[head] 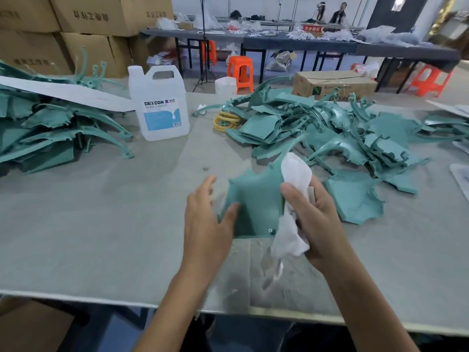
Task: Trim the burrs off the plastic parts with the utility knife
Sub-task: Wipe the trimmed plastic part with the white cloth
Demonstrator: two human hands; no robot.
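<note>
A teal plastic part [256,199] with ragged burred edges lies flat on the grey table [101,237] in front of me. My left hand [206,219] rests on its left edge, thumb laid on the part and fingers straight. My right hand [319,219] grips a crumpled white cloth [294,179] at the part's right edge. No utility knife shows in view.
A heap of teal parts [342,133] fills the right of the table, another heap [50,133] the left. A white DEXCON jug [160,105] stands behind centre-left, with yellow rings [225,120] beside it. A cardboard box [332,85] sits at the back.
</note>
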